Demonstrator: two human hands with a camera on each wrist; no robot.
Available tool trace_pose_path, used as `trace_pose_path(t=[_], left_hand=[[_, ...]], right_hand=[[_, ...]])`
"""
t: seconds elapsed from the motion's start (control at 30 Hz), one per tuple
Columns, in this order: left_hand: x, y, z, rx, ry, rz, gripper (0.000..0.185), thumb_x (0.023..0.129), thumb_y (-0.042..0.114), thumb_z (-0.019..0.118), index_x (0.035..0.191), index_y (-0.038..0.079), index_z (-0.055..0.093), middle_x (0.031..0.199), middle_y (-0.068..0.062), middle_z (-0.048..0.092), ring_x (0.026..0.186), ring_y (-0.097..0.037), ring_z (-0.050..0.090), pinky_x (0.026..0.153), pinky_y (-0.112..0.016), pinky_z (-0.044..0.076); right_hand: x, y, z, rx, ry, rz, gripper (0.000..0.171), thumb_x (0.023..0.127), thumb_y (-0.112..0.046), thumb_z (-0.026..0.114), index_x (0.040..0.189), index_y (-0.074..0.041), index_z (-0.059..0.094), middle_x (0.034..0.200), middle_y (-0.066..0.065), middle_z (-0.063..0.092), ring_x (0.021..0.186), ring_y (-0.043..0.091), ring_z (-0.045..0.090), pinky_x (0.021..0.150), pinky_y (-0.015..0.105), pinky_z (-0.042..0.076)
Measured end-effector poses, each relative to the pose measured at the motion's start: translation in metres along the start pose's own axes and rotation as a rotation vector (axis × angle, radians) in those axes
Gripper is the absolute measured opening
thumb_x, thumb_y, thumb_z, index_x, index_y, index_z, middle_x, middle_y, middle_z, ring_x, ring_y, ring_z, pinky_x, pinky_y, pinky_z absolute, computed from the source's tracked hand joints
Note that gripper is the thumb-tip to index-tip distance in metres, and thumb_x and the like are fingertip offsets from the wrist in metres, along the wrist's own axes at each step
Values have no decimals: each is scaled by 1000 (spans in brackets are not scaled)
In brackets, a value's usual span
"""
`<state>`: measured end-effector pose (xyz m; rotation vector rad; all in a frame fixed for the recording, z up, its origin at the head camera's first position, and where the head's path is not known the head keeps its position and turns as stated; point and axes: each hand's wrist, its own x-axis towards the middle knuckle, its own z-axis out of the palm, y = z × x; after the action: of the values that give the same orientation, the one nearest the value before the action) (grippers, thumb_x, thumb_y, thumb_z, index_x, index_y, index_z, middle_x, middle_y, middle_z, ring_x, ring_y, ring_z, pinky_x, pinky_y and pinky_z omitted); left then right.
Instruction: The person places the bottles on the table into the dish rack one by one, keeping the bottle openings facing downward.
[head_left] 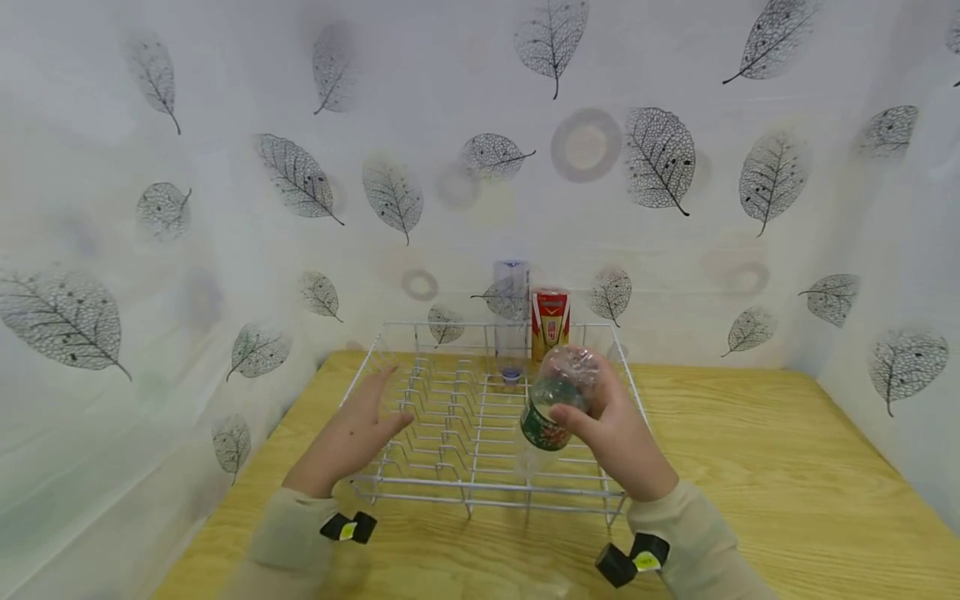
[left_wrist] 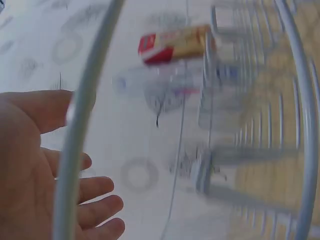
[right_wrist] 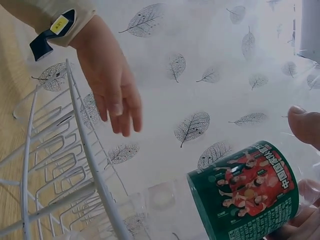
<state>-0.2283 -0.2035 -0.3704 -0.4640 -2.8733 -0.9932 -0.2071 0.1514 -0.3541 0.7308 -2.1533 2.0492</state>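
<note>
My right hand (head_left: 618,421) holds a clear plastic bottle with a green label (head_left: 546,421) above the right part of a white wire dish rack (head_left: 498,485). The bottle is tilted, its bare clear end up under my fingers and the other end pointing down at the rack. In the right wrist view, red figures and white lettering show on the label (right_wrist: 245,192). My left hand (head_left: 352,429) is over the rack's left side with thumb and fingers spread and nothing in it. Thin rack bars (left_wrist: 80,130) cross in front of it in the left wrist view.
Toward the rack's back, a clear bottle (head_left: 512,321) stands with its blue cap down. Beside it is a red and gold carton (head_left: 551,323). The rack sits on a wood-grain table (head_left: 735,450), with leaf-printed white sheeting (head_left: 465,75) behind and at both sides.
</note>
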Motion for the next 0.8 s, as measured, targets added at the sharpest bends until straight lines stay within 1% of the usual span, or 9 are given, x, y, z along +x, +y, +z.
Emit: trace_pose_path(t=[0.07, 0.13, 0.27, 0.37, 0.5, 0.67, 0.8], left_hand=[[-2, -15, -8, -3, 2, -44, 86, 102, 46, 59, 163, 9, 13, 166, -22, 14, 150, -44, 15, 115, -66, 20], [-4, -28, -15, -8, 5, -74, 86, 102, 43, 59, 163, 4, 12, 165, -25, 14, 149, -46, 15, 114, -67, 19], [-8, -47, -24, -25, 0, -134, 86, 103, 40, 58, 161, -1, 11, 163, -29, 14, 147, -51, 16, 113, -69, 21], [-9, -55, -27, -40, -2, -167, 85, 103, 40, 58, 161, 0, 10, 163, -30, 12, 146, -51, 16, 113, -70, 20], [-9, -66, -29, -71, -12, -194, 86, 104, 40, 57, 162, 1, 7, 163, -31, 12, 146, -52, 16, 112, -70, 20], [-9, -74, -28, -109, -39, -204, 88, 104, 46, 54, 162, 2, 6, 162, -32, 15, 144, -54, 20, 110, -70, 25], [-8, -78, -26, -151, -54, -200, 89, 104, 49, 53, 162, 1, 5, 162, -31, 15, 144, -55, 21, 112, -68, 25]], right_hand=[[0, 0, -1, 7, 0, -3, 69, 97, -8, 68, 154, -21, 32, 134, 16, 57, 114, 35, 63, 86, 46, 58], [0, 0, -2, 19, -2, -8, 67, 98, -7, 67, 153, -20, 32, 134, 16, 57, 114, 35, 62, 86, 45, 58], [1, 1, -4, 28, 2, -14, 66, 98, -6, 66, 153, -20, 32, 135, 16, 56, 116, 35, 61, 88, 44, 57], [0, 0, -5, 11, 14, -8, 66, 98, -6, 66, 153, -21, 32, 136, 15, 55, 118, 34, 60, 88, 43, 57], [0, -1, -5, -10, 27, 3, 67, 98, -7, 66, 154, -21, 31, 136, 15, 55, 119, 33, 60, 89, 42, 57], [1, -1, -7, -4, 28, -7, 67, 98, -6, 66, 153, -21, 33, 135, 15, 55, 119, 33, 60, 90, 41, 56], [2, -1, -9, -15, 27, -22, 66, 98, -6, 67, 153, -21, 34, 135, 15, 56, 117, 33, 61, 89, 43, 57]])
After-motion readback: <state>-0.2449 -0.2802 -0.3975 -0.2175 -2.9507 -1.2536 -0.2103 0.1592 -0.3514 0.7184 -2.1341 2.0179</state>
